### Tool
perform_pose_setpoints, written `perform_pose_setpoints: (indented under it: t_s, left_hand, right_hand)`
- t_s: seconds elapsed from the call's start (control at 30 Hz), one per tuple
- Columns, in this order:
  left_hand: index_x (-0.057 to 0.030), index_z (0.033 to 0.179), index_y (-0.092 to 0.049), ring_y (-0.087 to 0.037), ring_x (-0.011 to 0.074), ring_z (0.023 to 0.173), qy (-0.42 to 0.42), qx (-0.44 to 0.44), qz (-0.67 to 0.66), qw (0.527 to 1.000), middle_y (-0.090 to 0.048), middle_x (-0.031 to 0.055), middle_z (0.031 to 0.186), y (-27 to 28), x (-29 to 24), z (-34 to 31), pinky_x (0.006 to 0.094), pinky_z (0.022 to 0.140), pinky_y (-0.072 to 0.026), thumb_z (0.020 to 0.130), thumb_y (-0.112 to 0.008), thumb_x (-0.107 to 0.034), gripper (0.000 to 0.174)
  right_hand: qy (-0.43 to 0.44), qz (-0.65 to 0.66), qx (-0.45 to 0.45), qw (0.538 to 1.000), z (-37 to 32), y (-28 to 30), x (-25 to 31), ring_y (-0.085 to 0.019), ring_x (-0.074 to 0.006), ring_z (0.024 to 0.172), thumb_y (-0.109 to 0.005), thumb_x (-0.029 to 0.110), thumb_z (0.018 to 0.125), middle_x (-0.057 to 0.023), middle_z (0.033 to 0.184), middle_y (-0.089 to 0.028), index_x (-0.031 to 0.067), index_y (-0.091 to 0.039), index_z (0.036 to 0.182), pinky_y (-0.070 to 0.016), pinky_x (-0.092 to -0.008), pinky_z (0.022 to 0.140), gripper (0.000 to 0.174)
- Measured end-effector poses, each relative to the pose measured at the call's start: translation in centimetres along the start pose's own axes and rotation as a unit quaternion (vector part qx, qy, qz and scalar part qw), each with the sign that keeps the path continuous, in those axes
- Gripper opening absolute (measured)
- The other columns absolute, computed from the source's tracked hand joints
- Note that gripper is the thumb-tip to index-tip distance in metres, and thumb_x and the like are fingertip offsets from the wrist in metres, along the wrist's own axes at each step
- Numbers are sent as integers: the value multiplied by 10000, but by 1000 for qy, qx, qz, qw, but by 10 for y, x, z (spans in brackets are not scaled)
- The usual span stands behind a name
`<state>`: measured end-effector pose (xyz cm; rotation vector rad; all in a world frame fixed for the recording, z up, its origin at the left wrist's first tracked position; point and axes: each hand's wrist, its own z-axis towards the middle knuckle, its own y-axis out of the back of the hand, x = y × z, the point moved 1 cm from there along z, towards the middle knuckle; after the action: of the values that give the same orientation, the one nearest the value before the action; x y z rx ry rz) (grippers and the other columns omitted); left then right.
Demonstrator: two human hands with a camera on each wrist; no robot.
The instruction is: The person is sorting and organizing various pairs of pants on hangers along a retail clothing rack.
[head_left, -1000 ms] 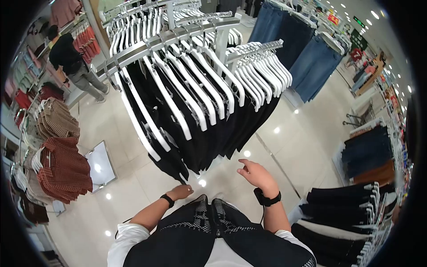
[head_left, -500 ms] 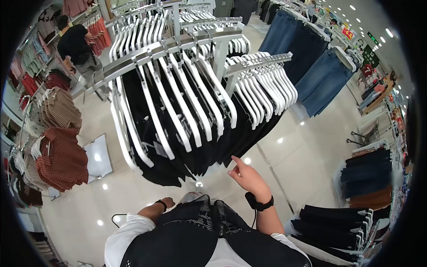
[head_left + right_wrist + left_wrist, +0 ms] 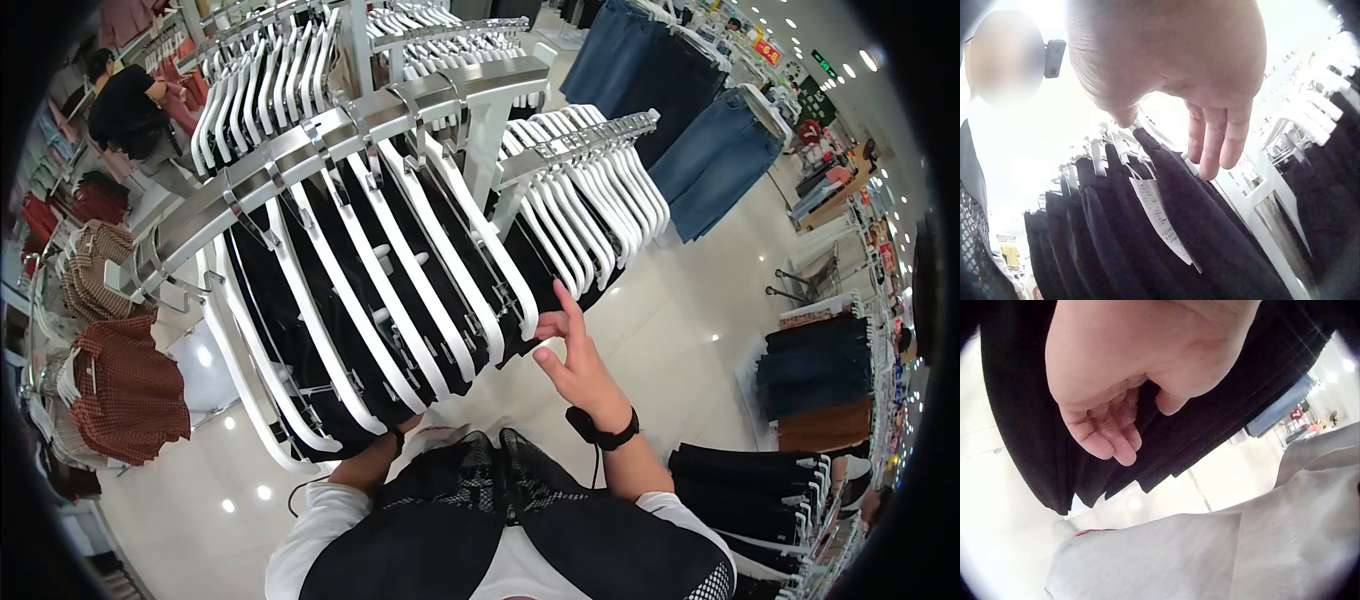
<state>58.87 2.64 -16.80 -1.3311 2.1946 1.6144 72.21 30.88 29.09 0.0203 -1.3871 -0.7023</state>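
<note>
Black trousers [image 3: 1104, 225] hang from white hangers [image 3: 345, 265] on a metal rail in front of me. My right hand [image 3: 585, 370] reaches to the near end of one hanger, its fingers extended and apart. In the right wrist view its thumb lies by a trouser waistband, beside a white price tag [image 3: 1157, 215], with the fingers on the far side of the hanger. My left hand [image 3: 1141, 369] hangs in front of the trouser legs with loosely bent fingers and nothing in them. The head view shows it mostly hidden beneath the hangers.
A lower arm of white hangers [image 3: 590, 200] juts out at the right, with blue jeans [image 3: 715, 155] beyond. Checked red-brown shirts [image 3: 130, 390] hang at the left. More black trousers [image 3: 740, 490] hang at lower right. A person in black [image 3: 125, 110] stands at far left.
The hanger rail now sits closer and larger in the head view. My right hand has come up to the hanger's end. My left hand has moved in under the hangers.
</note>
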Motion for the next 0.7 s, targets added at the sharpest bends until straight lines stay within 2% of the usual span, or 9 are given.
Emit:
perform_pose_setpoints:
  t_s: [0.03, 0.17, 0.33, 0.4, 0.47, 0.5, 0.6, 0.63, 0.7]
  left_hand:
    - [-25, 1261, -655, -603, 369, 1187, 29, -45, -56, 997, -655, 190, 1230, 4, -2, -5, 491, 1036, -467, 989, -552, -191, 335]
    - [-19, 1303, -630, -570, 396, 1240, 85, -213, -189, 955, -631, 213, 1287, 19, -21, -21, 493, 1074, -443, 1009, -529, -193, 356]
    - [-12, 1355, -598, -530, 429, 1306, 69, -365, -210, 904, -601, 243, 1359, 13, -67, 2, 496, 1121, -412, 1034, -499, -197, 383]
    - [-9, 1376, -585, -514, 442, 1333, 83, -365, -191, 907, -588, 255, 1388, 5, -80, 12, 497, 1139, -399, 1044, -487, -198, 394]
    - [-5, 1475, -452, -419, 429, 1411, 111, -305, -193, 926, -483, 248, 1500, -7, -84, 6, 472, 1185, -337, 1038, -536, -172, 475]
    - [-5, 1470, -461, -429, 418, 1410, 155, -313, -331, 876, -495, 248, 1493, -12, -95, 2, 461, 1177, -344, 1000, -598, -113, 501]
    - [-29, 1396, -562, -536, 398, 1333, 168, -421, -278, 847, -601, 234, 1400, -20, -121, -17, 442, 1101, -425, 964, -686, -177, 473]
    - [-26, 1321, -627, -611, 392, 1247, 166, -434, -356, 811, -676, 223, 1296, -17, -132, -24, 434, 1035, -476, 937, -728, -218, 441]
    - [-8, 1176, -706, -678, 403, 1093, 264, -409, -393, 780, -734, 233, 1096, -3, -163, -42, 428, 926, -525, 939, -726, -317, 390]
  right_hand:
    - [-6, 43, 27, 999, 7, 2, -4, -652, -321, 1133, -727, 352, 957, -219, 1267, -618, 35, -44, 1636, -486, -424, 1030, 1014]
    - [19, 235, 106, 966, 38, 7, -12, -595, -338, 1240, -792, 487, 874, -219, 1390, -538, 65, 81, 1632, -431, -468, 1098, 1231]
    - [78, 150, 238, 956, 60, 14, -31, -586, -360, 1276, -870, 199, 802, -226, 1419, -561, 129, 86, 1640, -402, -488, 1156, 1273]
    - [85, 178, 293, 936, 68, 16, -40, -564, -370, 1321, -858, 192, 813, -230, 1443, -551, 128, 81, 1641, -381, -489, 1180, 1254]
    - [93, 201, 354, 908, 77, 20, -51, -500, -379, 1398, -842, 225, 839, -247, 1519, -483, 129, 91, 1643, -360, -486, 1198, 1236]
    - [107, 215, 375, 895, 80, 19, -57, -501, -368, 1397, -842, 221, 838, -242, 1522, -479, 123, 99, 1643, -359, -492, 1189, 1242]
    - [131, 243, 400, 874, 87, 11, -66, -532, -377, 1349, -840, 229, 849, -265, 1525, -457, 109, 108, 1638, -412, -459, 1149, 1240]
    - [130, 234, 381, 885, 88, 8, -65, -551, -371, 1319, -847, 228, 845, -258, 1489, -483, 101, 105, 1638, -438, -450, 1114, 1246]
    - [154, 202, 337, 907, 85, 2, -66, -590, -336, 1219, -885, 245, 810, -223, 1380, -531, 62, 91, 1632, -492, -418, 1008, 1289]
